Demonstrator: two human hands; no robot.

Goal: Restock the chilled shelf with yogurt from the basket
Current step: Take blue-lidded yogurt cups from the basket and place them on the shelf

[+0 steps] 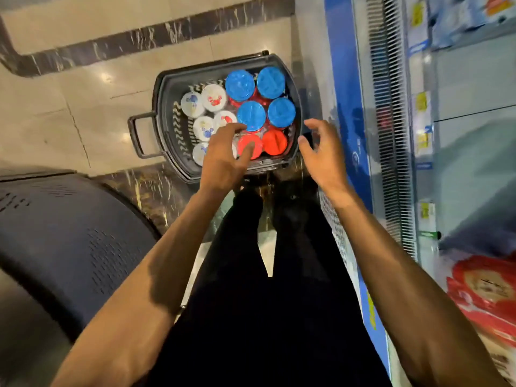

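Left of the basket (167,88), nearer the person, a dark perforated curved shell (69,233) covers part of the marble floor. The basket sits on the floor by the person's feet, its loop handle (136,135) pointing left, away from the chiller. In its left half stand white foil-topped yogurt cups (203,107); its right half holds blue-lidded tubs (240,85) and, on the near side, two red-lidded tubs (275,142). All stand upright, lids facing up.

The left hand (220,157) hovers over the basket's near middle, fingers spread and gripping nothing, one fingertip over a red lid; whether it touches cannot be told. The right hand (324,152) hangs over the basket's right rim, fingers loosely curled and holding nothing.

Right of the basket runs the chiller's blue edge (346,79) and vent grille (388,107), with a red package (485,291) nearer the person.
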